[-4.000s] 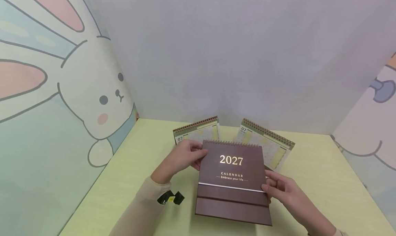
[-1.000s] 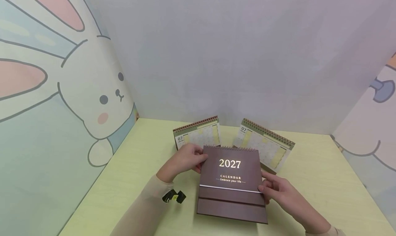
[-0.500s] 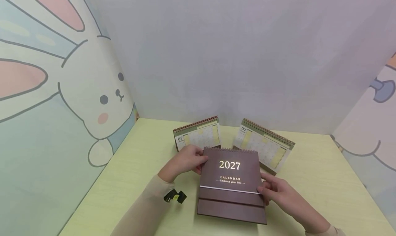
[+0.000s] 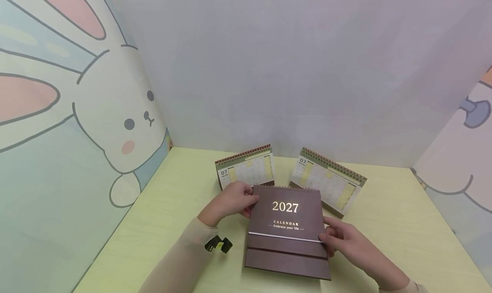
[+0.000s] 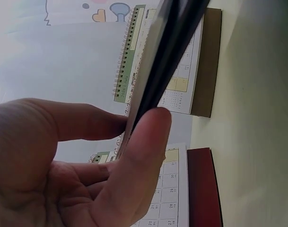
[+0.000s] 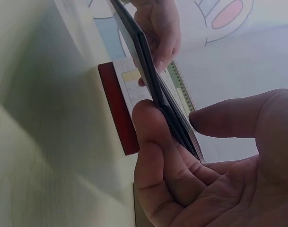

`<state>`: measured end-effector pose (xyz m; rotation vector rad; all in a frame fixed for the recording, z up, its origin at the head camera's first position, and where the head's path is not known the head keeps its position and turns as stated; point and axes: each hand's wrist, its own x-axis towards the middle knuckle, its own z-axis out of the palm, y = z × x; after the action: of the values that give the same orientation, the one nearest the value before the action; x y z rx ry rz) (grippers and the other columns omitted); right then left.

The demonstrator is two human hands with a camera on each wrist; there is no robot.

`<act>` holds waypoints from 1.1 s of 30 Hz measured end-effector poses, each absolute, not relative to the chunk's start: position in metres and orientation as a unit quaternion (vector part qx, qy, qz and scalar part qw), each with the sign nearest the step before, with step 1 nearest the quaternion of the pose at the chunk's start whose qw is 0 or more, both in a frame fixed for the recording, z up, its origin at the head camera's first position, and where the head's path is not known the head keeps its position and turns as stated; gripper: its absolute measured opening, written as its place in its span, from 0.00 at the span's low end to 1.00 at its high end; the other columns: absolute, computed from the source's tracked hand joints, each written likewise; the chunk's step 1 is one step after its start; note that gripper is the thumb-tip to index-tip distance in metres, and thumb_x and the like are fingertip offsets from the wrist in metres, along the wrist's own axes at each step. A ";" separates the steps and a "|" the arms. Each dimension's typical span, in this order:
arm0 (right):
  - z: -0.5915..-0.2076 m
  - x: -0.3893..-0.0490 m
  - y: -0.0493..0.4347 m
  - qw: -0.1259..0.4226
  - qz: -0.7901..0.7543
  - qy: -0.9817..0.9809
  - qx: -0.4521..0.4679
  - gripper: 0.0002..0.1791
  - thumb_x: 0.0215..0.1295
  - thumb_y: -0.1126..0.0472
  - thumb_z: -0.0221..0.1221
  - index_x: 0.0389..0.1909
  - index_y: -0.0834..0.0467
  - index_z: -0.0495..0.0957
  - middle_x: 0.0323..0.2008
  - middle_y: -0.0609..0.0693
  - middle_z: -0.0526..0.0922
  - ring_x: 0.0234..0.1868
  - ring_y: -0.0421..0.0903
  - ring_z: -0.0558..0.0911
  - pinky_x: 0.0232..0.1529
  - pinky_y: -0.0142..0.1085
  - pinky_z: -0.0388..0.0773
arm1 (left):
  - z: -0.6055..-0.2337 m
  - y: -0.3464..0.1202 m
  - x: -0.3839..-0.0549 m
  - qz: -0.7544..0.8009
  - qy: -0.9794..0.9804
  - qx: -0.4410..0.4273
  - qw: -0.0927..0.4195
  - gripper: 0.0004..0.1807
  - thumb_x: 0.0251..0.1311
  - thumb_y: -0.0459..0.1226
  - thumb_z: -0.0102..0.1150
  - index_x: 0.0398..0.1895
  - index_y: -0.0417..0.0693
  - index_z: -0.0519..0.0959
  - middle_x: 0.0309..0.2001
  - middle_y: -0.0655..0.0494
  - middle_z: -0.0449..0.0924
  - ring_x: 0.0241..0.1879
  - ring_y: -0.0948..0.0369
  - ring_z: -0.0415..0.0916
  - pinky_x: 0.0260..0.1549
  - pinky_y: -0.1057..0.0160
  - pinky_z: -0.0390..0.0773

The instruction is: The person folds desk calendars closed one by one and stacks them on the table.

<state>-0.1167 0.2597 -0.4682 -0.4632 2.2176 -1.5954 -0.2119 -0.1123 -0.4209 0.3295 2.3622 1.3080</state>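
A dark brown desk calendar [image 4: 286,218] with gold "2027" lettering and a spiral along its top edge is held up at the front middle. My left hand [image 4: 232,201] pinches its upper left side between thumb and fingers. On the lower right side, my right hand [image 4: 347,239] grips it, thumb on the cover and fingers behind. Both wrist views show the calendar [image 6: 151,66] edge-on and folded flat, with its thickness between thumb and fingers. In the left wrist view, the left hand's fingers [image 5: 144,137] press its back. Its lower edge casts a shadow on the table.
Behind stand two desk calendars opened to month 07: one at the left [image 4: 250,169] with a red-brown base, one at the right [image 4: 326,180], angled the other way. The pale yellow-green table [image 4: 177,182] meets a plain back wall [image 4: 284,71] and a rabbit-printed side wall [image 4: 115,135].
The brown calendar has come down and slightly toward me, both hands moving with it and keeping their hold. More of the two calendars behind shows now. Those two have stayed in place.
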 end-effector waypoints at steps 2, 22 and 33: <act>-0.468 -0.117 0.259 0.184 -0.565 0.787 -0.167 0.34 0.90 0.66 0.61 0.85 0.80 0.64 0.31 0.43 0.84 0.32 0.41 0.86 0.37 0.35 0.81 | -0.422 -0.112 -0.212 0.470 0.849 0.120 0.210 0.18 0.85 0.35 0.66 0.30 0.42 0.81 0.30 0.48 0.89 0.26 0.60 0.93 0.39 0.51 0.99; -0.463 -0.118 0.259 0.222 -0.558 0.789 -0.130 0.40 0.92 0.64 0.59 0.88 0.82 0.54 0.31 0.45 0.82 0.34 0.40 0.85 0.42 0.34 0.83 | -0.428 -0.111 -0.215 0.463 0.853 0.119 0.210 0.21 0.84 0.35 0.66 0.25 0.47 0.76 0.28 0.51 0.86 0.25 0.61 0.93 0.38 0.51 0.99; -0.464 -0.118 0.259 0.222 -0.553 0.793 -0.130 0.40 0.92 0.64 0.58 0.88 0.84 0.52 0.32 0.46 0.83 0.34 0.39 0.84 0.41 0.35 0.85 | -0.431 -0.111 -0.217 0.456 0.856 0.122 0.211 0.20 0.84 0.36 0.66 0.26 0.46 0.78 0.28 0.50 0.87 0.25 0.61 0.92 0.37 0.52 0.99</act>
<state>-0.1182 0.2589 -0.4639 -0.3602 2.1895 -1.5264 -0.2167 -0.1114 -0.4306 0.3395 2.3793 1.2658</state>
